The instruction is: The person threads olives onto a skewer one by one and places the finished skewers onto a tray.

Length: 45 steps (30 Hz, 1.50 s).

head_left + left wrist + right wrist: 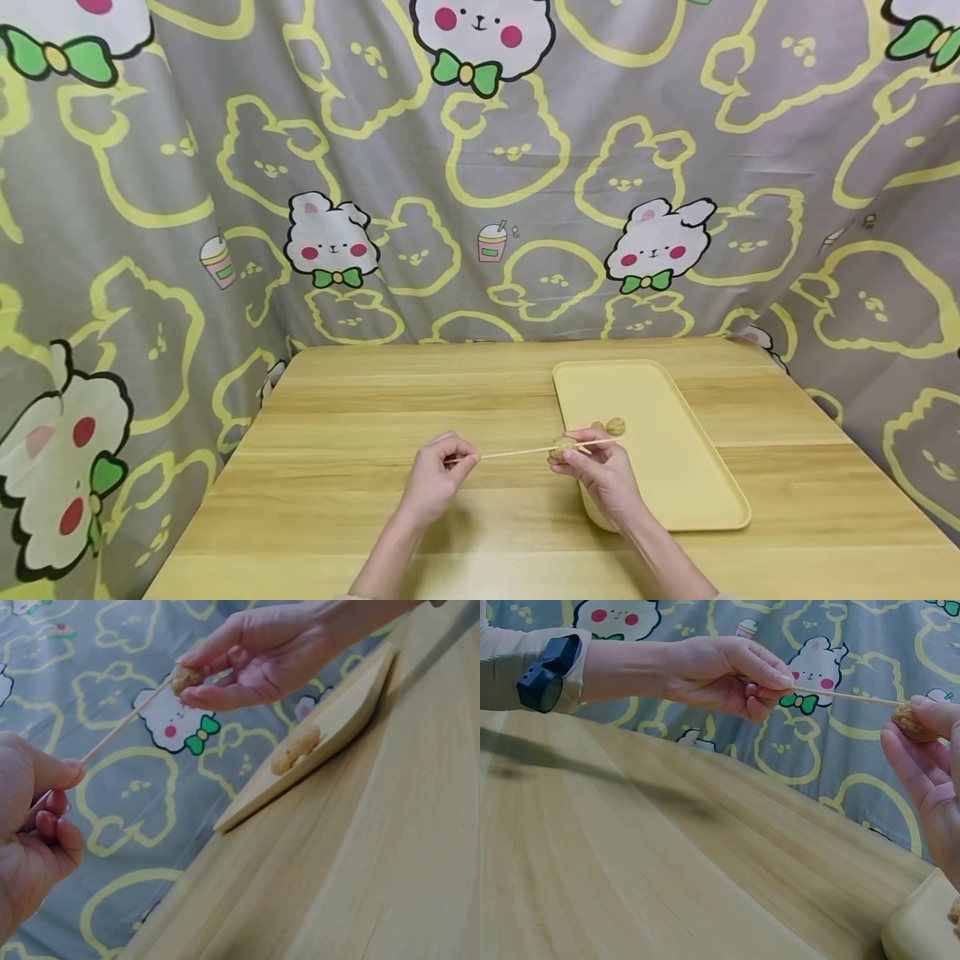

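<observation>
My left hand (438, 473) pinches a thin wooden skewer (517, 453) between thumb and fingers near one end. At its other end, a rough brown meatball (915, 722) is held between the thumb and fingertips of my right hand (600, 471). In the head view the skewer's tip shows past the meatball, across the right fingers. Both hands are raised over the table, the right one overlapping the left edge of a yellow tray (675, 467). More brown meatballs (296, 750) lie together on that tray, partly hidden behind the right hand in the head view.
The tray stands on the right half of a wooden table (337, 500). Behind the table and along both sides hangs a grey curtain (420, 167) with cartoon bears and rabbits. A dark device (549, 673) is strapped to the left wrist.
</observation>
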Tool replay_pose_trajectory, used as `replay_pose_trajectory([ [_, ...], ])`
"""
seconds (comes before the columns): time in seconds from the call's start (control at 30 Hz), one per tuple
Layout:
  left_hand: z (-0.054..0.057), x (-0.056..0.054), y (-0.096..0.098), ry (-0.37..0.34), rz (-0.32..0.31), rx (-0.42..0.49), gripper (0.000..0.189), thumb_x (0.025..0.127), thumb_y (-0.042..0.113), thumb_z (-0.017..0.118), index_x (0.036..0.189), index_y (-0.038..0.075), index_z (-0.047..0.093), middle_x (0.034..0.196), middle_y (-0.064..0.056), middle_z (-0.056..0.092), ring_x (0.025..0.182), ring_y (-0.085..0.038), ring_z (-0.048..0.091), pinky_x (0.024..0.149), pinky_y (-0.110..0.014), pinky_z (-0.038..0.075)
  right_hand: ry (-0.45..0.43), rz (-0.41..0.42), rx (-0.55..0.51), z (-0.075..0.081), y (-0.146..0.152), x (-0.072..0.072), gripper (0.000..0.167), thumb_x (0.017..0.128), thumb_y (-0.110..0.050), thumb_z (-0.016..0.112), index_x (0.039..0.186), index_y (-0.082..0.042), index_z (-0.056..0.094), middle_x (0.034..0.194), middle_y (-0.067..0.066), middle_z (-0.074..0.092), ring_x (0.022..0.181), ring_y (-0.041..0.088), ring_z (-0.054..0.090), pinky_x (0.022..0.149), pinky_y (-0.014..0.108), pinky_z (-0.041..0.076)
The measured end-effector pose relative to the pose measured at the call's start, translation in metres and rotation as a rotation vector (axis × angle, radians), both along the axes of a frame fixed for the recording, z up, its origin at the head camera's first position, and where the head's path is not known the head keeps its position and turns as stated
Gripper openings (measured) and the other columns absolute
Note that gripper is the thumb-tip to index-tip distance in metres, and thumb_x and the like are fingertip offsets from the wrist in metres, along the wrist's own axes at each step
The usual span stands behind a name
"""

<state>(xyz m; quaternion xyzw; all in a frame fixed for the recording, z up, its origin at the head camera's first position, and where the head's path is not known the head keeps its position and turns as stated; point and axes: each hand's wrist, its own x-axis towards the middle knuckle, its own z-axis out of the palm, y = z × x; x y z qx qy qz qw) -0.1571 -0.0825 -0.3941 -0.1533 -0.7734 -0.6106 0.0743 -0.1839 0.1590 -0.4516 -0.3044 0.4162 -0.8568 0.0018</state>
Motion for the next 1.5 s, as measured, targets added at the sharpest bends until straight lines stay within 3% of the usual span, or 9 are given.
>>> replay_pose_trajectory([
  [0.23, 0.000, 0.001, 0.005, -0.033, 0.000, -0.020, 0.004, 0.082, -0.008, 0.062, 0.078, -0.008, 0.063, 0.071, -0.004, 0.050, 0.066, -0.008, 0.044, 0.059, -0.017, 0.038, -0.037, -0.022, 0.027, -0.001, 0.000, 0.002, 0.033, 0.085, 0.022, 0.043, 0.104, 0.002, 0.061, 0.096, 0.013, 0.061, 0.087, 0.025, 0.065, 0.078, 0.032, 0.051],
  [1.1, 0.002, 0.006, 0.015, -0.007, -0.026, -0.015, 0.004, 0.082, -0.008, 0.061, 0.080, -0.012, 0.061, 0.073, -0.005, 0.051, 0.067, -0.007, 0.045, 0.060, -0.017, 0.040, -0.013, 0.022, 0.006, -0.005, -0.009, 0.003, 0.034, 0.086, 0.020, 0.042, 0.106, 0.000, 0.061, 0.097, 0.012, 0.065, 0.089, 0.024, 0.065, 0.078, 0.033, 0.051],
  [1.5, 0.002, 0.006, 0.019, -0.001, -0.026, -0.020, 0.004, 0.082, -0.008, 0.061, 0.078, -0.009, 0.062, 0.072, -0.005, 0.051, 0.064, -0.007, 0.045, 0.058, -0.016, 0.039, -0.030, 0.004, 0.019, -0.005, -0.013, 0.005, 0.032, 0.086, 0.020, 0.044, 0.104, 0.000, 0.061, 0.096, 0.012, 0.065, 0.087, 0.022, 0.066, 0.078, 0.032, 0.051],
])
